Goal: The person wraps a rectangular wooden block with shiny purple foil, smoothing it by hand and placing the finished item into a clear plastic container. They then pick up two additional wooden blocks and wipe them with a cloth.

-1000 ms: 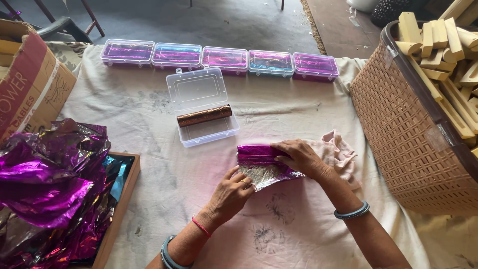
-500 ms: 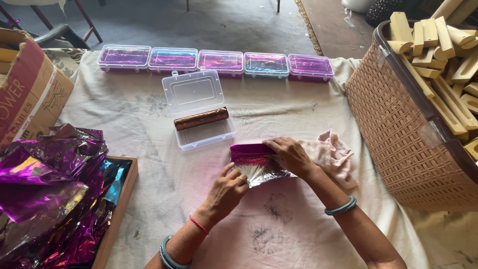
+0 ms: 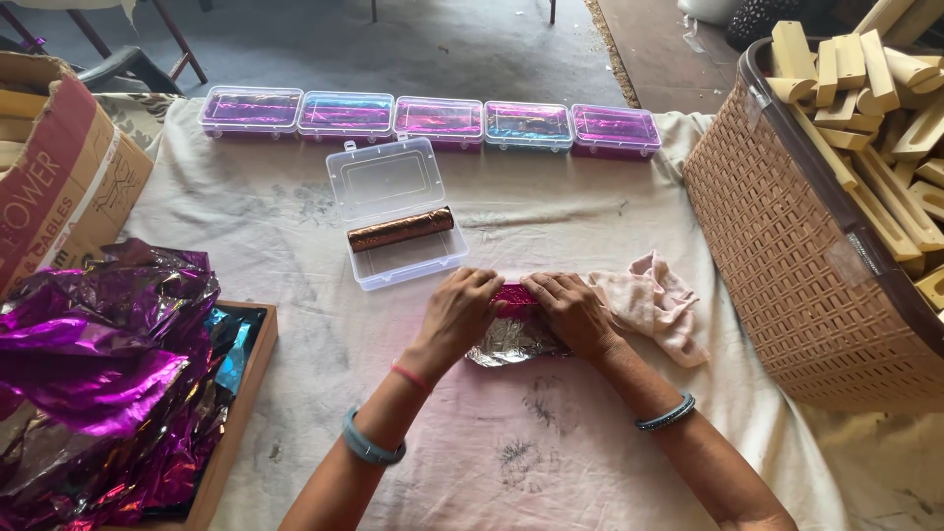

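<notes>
We had the foil bar [image 3: 515, 298] lying left to right, just below the open box [image 3: 398, 211]. Our left hand [image 3: 460, 313] and right hand [image 3: 567, 311] each pressed down on it, equally near.

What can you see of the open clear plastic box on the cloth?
The open clear plastic box is a small hinged case of transparent plastic with white clasps. Its lid lies folded back, away from the person. A brown foil-wrapped roll lies across the base. The box rests on the white cloth, apart from both hands.
</notes>
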